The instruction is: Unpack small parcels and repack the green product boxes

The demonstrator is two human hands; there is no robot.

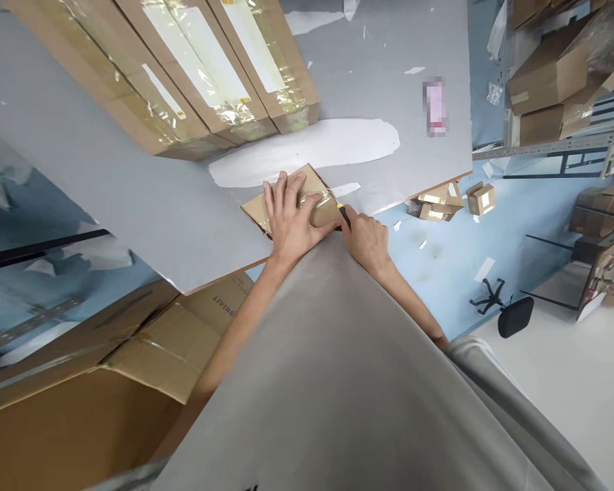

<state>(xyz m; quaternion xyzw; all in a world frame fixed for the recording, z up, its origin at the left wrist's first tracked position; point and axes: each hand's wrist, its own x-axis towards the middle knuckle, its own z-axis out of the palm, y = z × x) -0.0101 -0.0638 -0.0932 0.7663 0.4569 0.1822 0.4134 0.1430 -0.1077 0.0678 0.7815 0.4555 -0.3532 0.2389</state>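
Observation:
A small flat cardboard box [312,179] with shiny clear tape across it lies at the near edge of the grey table [194,225]. My left hand [291,218] rests flat on top of the box, fingers spread. My right hand [366,237] is closed around a yellow and black box cutter [344,215] at the box's right side. The cutter's tip meets the box near the end of the tape. Most of its handle is hidden in my fingers.
Several long taped cartons [194,75] stand behind, beside a white worn patch [348,140] on the tabletop. A large open carton [82,409] sits at lower left. Small boxes [481,199] and a black chair [515,317] are on the floor at right, near shelving [542,146].

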